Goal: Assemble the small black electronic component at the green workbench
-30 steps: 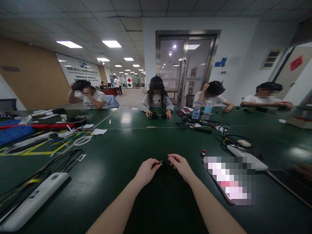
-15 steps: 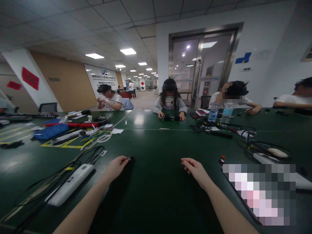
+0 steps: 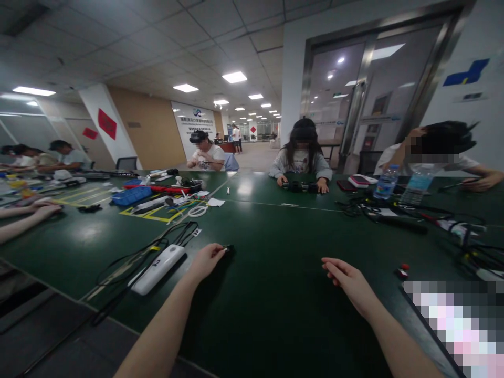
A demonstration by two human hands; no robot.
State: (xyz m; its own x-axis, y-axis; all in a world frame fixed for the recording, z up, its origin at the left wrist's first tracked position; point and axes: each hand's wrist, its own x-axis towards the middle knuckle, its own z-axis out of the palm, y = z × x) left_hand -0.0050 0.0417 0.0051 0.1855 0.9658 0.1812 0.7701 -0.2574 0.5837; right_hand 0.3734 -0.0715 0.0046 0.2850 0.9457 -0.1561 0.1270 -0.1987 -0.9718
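- Left hand [image 3: 207,261] is to the right of the white power strip [image 3: 158,269], its thumb and fingers clamped on a small piece [image 3: 227,249], dark with a pale, shiny part. Such a fingertip pinch probably suits something so slight, and leaves its far end exposed.
- Right hand [image 3: 350,283] is much farther to the right of the power strip, over the counter [image 3: 268,294]. Its fingers curl loosely around no visible object; whether the tips meet cannot be told.
- Black cables [image 3: 185,234] gather at the power strip's far end, perhaps because they plug in there. A white tag [image 3: 197,232] on them reads "2", matching the "2" on the strip, likely so that the pair can be identified.
- Beyond the power strip lie a coiled white cable [image 3: 197,211] and a blue tray [image 3: 131,196].
- Far to the strip's right, two bottles [image 3: 386,184] [image 3: 416,186] stand upright with bluish labels, their brands unreadable.
- Well behind the strip, a wall sign [image 3: 197,126] carries a blue logo and Chinese characters, too soft to read surely.
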